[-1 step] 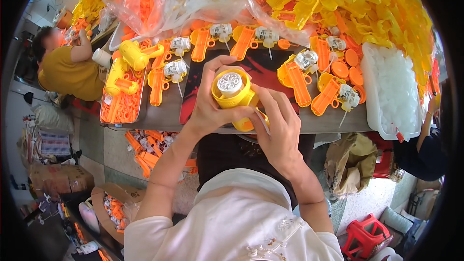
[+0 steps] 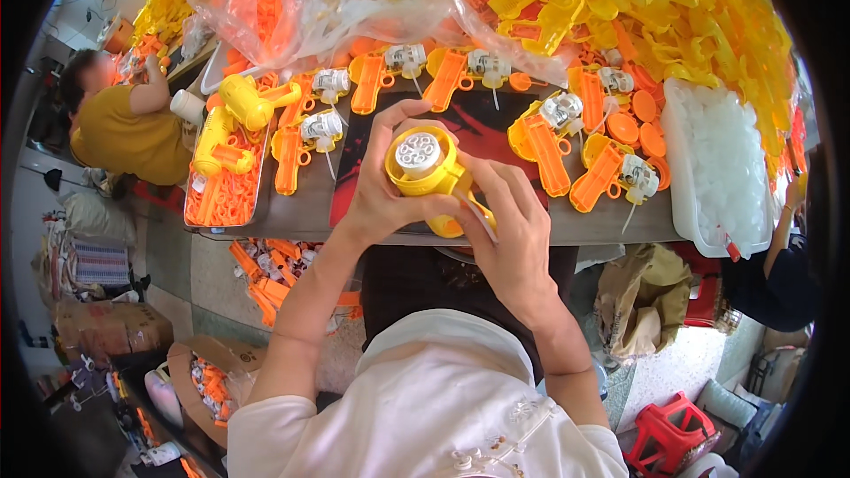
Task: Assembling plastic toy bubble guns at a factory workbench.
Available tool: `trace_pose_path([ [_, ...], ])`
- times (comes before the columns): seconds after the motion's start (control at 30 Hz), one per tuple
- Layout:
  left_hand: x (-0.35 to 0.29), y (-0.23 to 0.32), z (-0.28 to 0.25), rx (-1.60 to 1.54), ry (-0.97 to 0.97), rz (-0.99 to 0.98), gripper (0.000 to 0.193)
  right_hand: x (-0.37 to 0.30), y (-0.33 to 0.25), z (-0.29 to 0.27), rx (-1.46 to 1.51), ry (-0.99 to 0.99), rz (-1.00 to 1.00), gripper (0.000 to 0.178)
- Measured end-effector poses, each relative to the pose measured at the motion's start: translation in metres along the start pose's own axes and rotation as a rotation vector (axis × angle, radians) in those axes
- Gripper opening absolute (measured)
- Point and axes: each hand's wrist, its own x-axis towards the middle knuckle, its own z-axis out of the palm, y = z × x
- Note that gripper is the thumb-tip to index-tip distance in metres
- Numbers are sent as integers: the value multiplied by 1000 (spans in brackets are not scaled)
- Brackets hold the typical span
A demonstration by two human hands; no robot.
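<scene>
Above the table's near edge, both my hands hold a yellow toy bubble gun [image 2: 427,181], its round front end facing up. Inside its yellow ring sits a white nozzle [image 2: 417,151] with several holes. My left hand [image 2: 382,186] wraps round the barrel from the left, thumb across the near side. At its right side, my right hand [image 2: 513,221] grips the lower part with thumb and fingers; the palm side is hidden. Beneath them lies a black and red mat [image 2: 354,190]. Orange half-assembled gun shells [image 2: 542,152] with white mechanisms lie around it.
A tray [image 2: 262,199] of orange parts, with yellow guns on top, stands at left. A white tub [image 2: 722,177] of translucent pieces is at right. Yellow shells [image 2: 620,0] are heaped behind. A person in a yellow shirt [image 2: 133,133] sits at far left; a red stool [image 2: 670,434] stands lower right.
The bubble gun's white nozzle has tilted very slightly to the left. Both hands keep nearly the same grip and place.
</scene>
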Motion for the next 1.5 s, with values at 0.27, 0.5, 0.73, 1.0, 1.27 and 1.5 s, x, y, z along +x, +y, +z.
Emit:
trace_pose_path([
  [0.27,17,-18,-28,-214,-34,-51,113,-19,-7,-19,255,-103,353,57],
  [0.5,16,-31,-40,-411,-118,-165,103,-32,-9,-8,240,-63,312,47],
  [0.73,3,-45,-39,-701,-199,-344,91,-26,0,-10,425,-184,225,36],
  [1.0,-16,-60,-29,-658,-239,-558,76,4,26,6,486,-144,213,41],
  [1.27,-21,-52,-22,-586,-257,-604,73,-12,36,18,461,-70,200,38],
  [1.5,-26,-42,-18,-570,-197,-651,75,-14,33,19,541,-51,192,45],
])
